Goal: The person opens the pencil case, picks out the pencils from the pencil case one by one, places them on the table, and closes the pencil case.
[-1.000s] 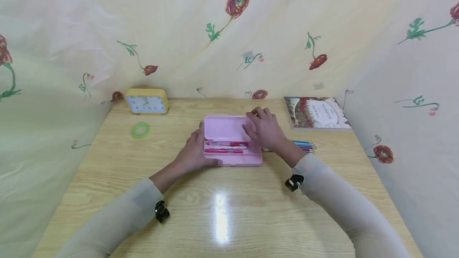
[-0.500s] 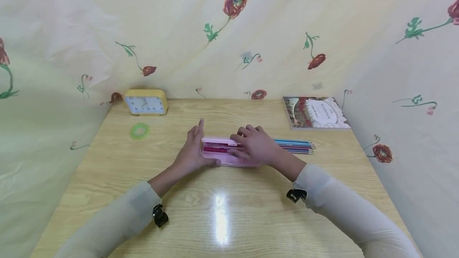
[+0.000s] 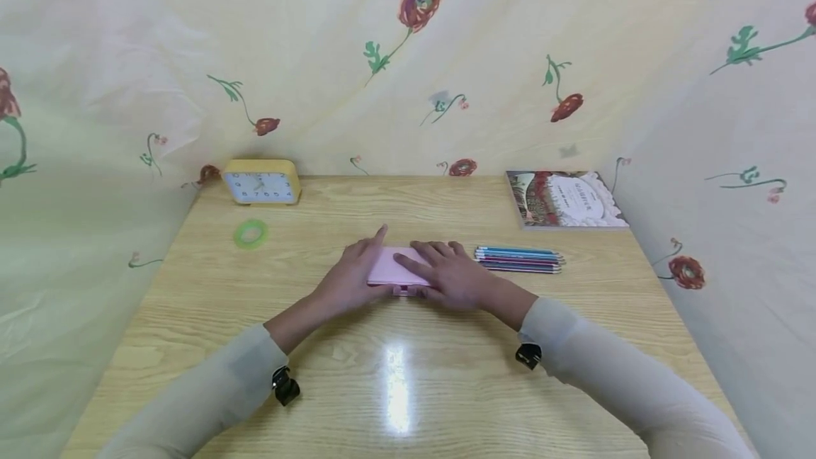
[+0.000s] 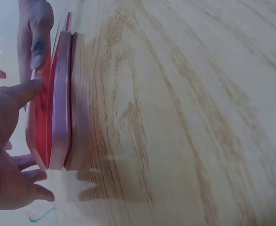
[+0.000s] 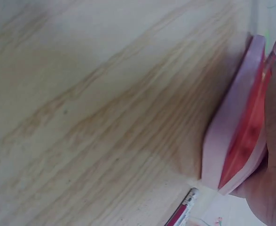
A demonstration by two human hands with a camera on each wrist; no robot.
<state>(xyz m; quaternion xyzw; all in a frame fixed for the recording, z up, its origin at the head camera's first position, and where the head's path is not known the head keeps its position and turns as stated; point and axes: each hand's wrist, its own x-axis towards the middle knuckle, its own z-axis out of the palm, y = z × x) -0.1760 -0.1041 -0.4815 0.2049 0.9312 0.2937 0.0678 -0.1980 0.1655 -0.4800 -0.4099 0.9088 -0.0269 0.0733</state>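
Note:
Between both hands on the table lies a pink pencil case (image 3: pixel 389 269). Its lid is down over the pens but not flush, since a red gap runs along its edge in both wrist views. The left hand (image 3: pixel 349 279) holds the case's left end, thumb at the front edge and fingers toward the back. Across the right part of the lid lies the right hand (image 3: pixel 451 278), fingers over the top and thumb at the front edge. In the left wrist view, the left thumb touches the gap of the case (image 4: pixel 61 103). The pens are hidden.
Just right of the right hand, several pencils (image 3: pixel 519 261) lie side by side. A yellow clock (image 3: pixel 263 184) stands at the back left, with a green tape roll (image 3: pixel 251 234) before it. A book (image 3: pixel 567 200) lies at the back right, near the flowered curtain (image 3: pixel 319 41).
The case's lid has swung forward and down, covering the pens. The right hand has moved from the raised lid toward the front. The left hand stays at the left end.

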